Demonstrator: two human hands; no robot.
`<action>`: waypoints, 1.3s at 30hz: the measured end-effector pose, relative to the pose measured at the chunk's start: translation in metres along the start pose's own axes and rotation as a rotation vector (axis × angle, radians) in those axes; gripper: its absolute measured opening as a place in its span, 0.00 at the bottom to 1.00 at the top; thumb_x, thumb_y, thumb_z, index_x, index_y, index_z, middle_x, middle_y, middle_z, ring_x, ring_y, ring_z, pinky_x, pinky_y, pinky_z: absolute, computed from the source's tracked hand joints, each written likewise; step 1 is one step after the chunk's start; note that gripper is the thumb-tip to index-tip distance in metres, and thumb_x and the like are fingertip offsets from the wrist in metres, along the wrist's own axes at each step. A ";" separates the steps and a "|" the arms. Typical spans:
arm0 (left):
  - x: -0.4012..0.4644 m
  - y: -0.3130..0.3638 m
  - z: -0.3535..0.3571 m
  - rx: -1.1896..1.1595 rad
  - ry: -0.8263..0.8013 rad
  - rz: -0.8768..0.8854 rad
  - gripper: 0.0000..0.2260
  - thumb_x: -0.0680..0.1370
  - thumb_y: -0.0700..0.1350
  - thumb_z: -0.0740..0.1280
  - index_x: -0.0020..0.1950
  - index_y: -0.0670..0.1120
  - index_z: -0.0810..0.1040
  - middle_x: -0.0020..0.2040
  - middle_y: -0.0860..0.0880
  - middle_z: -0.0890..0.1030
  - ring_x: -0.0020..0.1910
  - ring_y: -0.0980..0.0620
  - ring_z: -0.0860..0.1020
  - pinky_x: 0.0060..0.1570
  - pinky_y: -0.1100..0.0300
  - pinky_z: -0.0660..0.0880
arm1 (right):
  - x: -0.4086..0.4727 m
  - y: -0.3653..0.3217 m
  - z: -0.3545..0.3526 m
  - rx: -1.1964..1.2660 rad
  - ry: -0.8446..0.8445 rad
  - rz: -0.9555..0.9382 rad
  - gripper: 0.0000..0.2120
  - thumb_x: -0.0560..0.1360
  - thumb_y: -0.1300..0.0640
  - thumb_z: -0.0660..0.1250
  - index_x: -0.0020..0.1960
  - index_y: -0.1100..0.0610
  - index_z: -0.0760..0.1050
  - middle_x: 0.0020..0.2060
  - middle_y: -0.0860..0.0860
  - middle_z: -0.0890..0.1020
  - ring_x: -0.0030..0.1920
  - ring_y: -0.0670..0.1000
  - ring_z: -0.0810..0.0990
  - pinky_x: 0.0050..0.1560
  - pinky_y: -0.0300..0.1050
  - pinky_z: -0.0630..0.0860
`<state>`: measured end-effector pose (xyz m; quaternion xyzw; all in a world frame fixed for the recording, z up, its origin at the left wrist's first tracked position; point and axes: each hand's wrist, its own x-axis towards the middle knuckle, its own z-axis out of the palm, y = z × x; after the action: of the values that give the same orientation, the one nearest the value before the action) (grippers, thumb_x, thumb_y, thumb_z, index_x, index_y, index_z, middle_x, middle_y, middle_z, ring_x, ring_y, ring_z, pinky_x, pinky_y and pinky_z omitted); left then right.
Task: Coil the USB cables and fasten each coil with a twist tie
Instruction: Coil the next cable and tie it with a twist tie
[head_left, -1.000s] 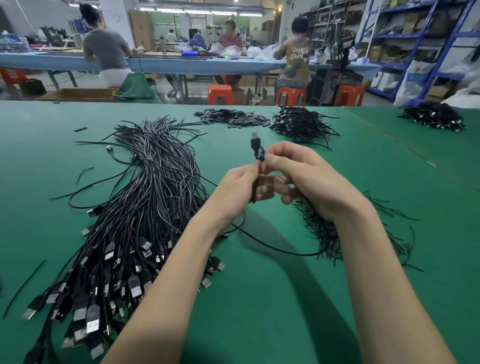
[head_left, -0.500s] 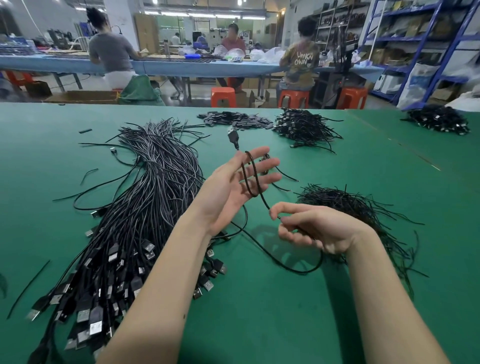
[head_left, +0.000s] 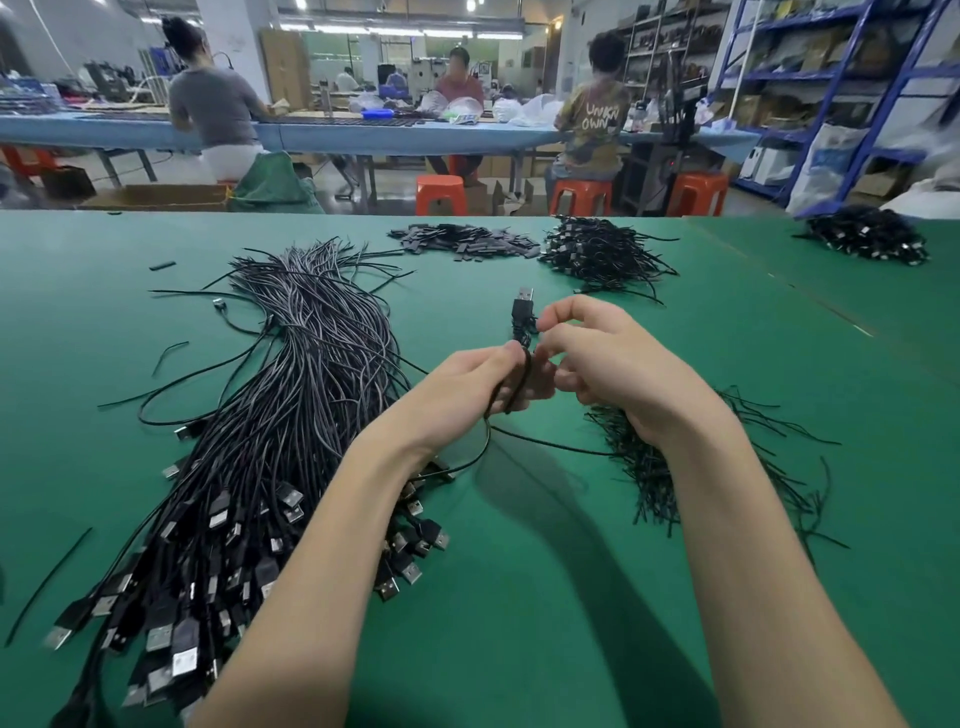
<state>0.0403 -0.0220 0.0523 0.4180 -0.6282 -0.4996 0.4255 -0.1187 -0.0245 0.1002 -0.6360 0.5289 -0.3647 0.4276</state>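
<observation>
My left hand (head_left: 480, 387) grips a black USB cable (head_left: 522, 317) above the green table (head_left: 519, 597), with a few loops running through the fingers and the plug standing up above them. My right hand (head_left: 608, 358) meets it from the right, fingers curled and pinching the cable just below the plug. The loose tail of the cable (head_left: 550, 442) trails down over the table to the right. A big bundle of uncoiled USB cables (head_left: 270, 441) lies on the left. Black twist ties (head_left: 675, 467) lie in a pile under my right wrist.
At the far edge lie a flat pile of small black pieces (head_left: 467, 241) and a heap of coiled cables (head_left: 602, 252); another heap (head_left: 870, 240) sits at the far right. Stray ties (head_left: 47, 584) lie on the left. People sit at a blue table (head_left: 322, 137) beyond.
Half a second ago my left palm was open with loops over it and my right hand was low by the ties. Both hands have now come together on the cable.
</observation>
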 end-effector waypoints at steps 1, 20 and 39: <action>0.000 0.000 0.000 0.039 0.027 0.013 0.20 0.86 0.50 0.54 0.41 0.48 0.80 0.40 0.53 0.83 0.44 0.55 0.79 0.51 0.60 0.75 | -0.003 -0.004 0.003 -0.071 0.004 -0.035 0.08 0.79 0.61 0.59 0.47 0.50 0.72 0.35 0.48 0.76 0.25 0.44 0.72 0.28 0.38 0.66; -0.004 0.011 -0.019 -0.834 0.016 0.034 0.19 0.86 0.49 0.51 0.68 0.41 0.75 0.64 0.43 0.81 0.58 0.49 0.81 0.50 0.63 0.77 | 0.003 0.066 -0.005 0.387 -0.725 0.261 0.11 0.82 0.62 0.61 0.51 0.46 0.77 0.37 0.51 0.75 0.25 0.43 0.71 0.19 0.31 0.67; -0.004 -0.004 0.000 0.122 -0.056 -0.156 0.18 0.87 0.49 0.52 0.53 0.45 0.81 0.52 0.45 0.86 0.44 0.49 0.85 0.40 0.65 0.76 | 0.010 0.022 -0.007 0.426 -0.083 0.059 0.12 0.80 0.70 0.58 0.48 0.56 0.75 0.42 0.53 0.76 0.24 0.44 0.68 0.20 0.33 0.62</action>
<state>0.0417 -0.0187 0.0481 0.4766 -0.6345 -0.5036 0.3416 -0.1314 -0.0373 0.0828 -0.5299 0.4402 -0.4293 0.5841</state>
